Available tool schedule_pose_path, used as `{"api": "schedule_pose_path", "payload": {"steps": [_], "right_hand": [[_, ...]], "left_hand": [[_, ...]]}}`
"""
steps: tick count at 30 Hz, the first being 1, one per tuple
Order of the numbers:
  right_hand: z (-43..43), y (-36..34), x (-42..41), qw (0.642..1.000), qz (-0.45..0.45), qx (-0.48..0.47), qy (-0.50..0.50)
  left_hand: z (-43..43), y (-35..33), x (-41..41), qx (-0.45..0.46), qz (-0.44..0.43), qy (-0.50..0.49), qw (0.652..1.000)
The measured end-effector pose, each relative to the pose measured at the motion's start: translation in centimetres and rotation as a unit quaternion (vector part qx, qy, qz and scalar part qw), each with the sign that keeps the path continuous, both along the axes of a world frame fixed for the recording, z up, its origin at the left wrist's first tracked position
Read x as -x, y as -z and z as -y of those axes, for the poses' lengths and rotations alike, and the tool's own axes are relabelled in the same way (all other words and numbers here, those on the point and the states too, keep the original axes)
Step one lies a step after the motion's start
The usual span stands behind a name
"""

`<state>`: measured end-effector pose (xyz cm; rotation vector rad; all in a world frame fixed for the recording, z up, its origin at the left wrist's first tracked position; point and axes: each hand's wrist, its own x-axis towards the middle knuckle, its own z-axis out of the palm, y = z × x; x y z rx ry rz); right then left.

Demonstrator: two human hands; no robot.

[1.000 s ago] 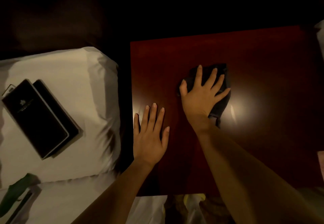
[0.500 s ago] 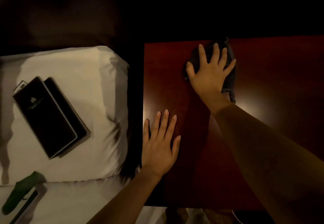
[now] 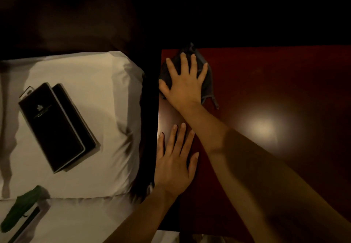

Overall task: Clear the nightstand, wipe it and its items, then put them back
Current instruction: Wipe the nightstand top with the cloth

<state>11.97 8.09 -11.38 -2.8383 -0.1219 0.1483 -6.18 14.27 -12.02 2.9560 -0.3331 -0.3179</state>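
The dark red nightstand [image 3: 275, 94] fills the right half of the view, its top bare of items. My right hand [image 3: 185, 83] lies flat with spread fingers on a dark grey cloth [image 3: 206, 77] at the far left corner of the top. My left hand [image 3: 174, 161] rests flat, fingers apart, on the near left edge of the nightstand, holding nothing. Two black folders [image 3: 57, 126] lie stacked on the white pillow [image 3: 106, 94] to the left.
A dark green object [image 3: 20, 208] and a flat dark item [image 3: 26, 223] lie on the white bed sheet at the lower left. A dark gap [image 3: 149, 121] separates bed and nightstand. Lamp glare [image 3: 264, 126] shines on the wood.
My right hand has pushed the cloth from the middle of the top to the far edge, then left to the far left corner. The left hand stays pressed at the near left edge.
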Motion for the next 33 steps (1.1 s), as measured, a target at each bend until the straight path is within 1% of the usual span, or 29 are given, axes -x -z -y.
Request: {"api": "schedule_pose_path", "payload": {"steps": [4,9,13,19,26,33], "right_hand": [[0.7,0.3,0.2,0.999,0.007,0.001,-0.033],[2.9,0.4,1.0,0.995,0.019,0.005,-0.098],[5.9,0.2,2.2,0.994,0.023,0.002,-0.107],[10.6,0.2,4.4,0.997,0.019,0.006,-0.073],[15.9,0.5,6.7,0.999,0.022,0.014,-0.024],[18.9,1.0,9.6,0.997,0.04,0.023,0.064]], "left_hand": [[-0.1,0.2,0.1,-0.007,0.001,-0.007,1.0],[-0.2,0.7,0.1,-0.026,0.013,-0.006,1.0],[-0.3,0.9,0.1,-0.04,0.019,-0.007,0.999],[-0.1,1.0,0.2,-0.068,0.019,-0.014,0.997],[0.5,0.6,2.4,-0.059,0.022,-0.052,0.997],[0.2,0.1,5.5,-0.058,0.009,-0.06,0.997]]}}
